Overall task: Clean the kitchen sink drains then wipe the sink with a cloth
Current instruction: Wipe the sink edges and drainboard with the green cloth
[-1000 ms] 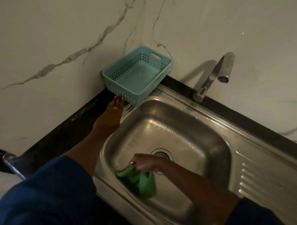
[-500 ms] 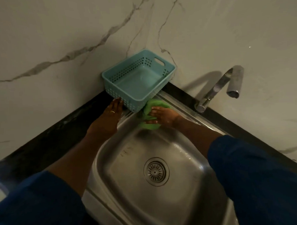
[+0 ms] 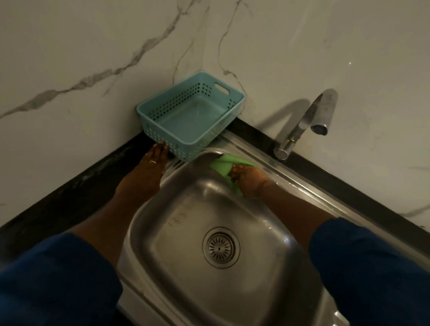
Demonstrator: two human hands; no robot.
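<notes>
Nearest, both blue sleeves [image 3: 54, 280] frame the sink [image 3: 163, 239]. At the bottom of the basin the drain [image 3: 221, 247] sits bare, its strainer in place and no debris showing on it. From that I judge the drain step done, though the dim light hides fine dirt. The basin floor shows a dull sheen and a few faint marks on its left slope, and I cannot tell whether that part has been wiped.

Further in, the right hand [image 3: 249, 178] works the far wall of the basin, just under the rim. Its fingers [image 3: 235, 174] are curled round the green cloth [image 3: 221, 165] and press it to the steel. So the wiping step is in hand, with the far rim, the drainer at right and perhaps the near walls left to do.

The left hand [image 3: 148, 173] rests on the sink's far-left corner, holding nothing. Its fingers [image 3: 159, 150] are straight, the tips touching the basket [image 3: 183, 149], which is empty and stands on the black table [image 3: 74, 191] in the corner. The tap [image 3: 303, 124] is beyond at right, with no water running.
</notes>
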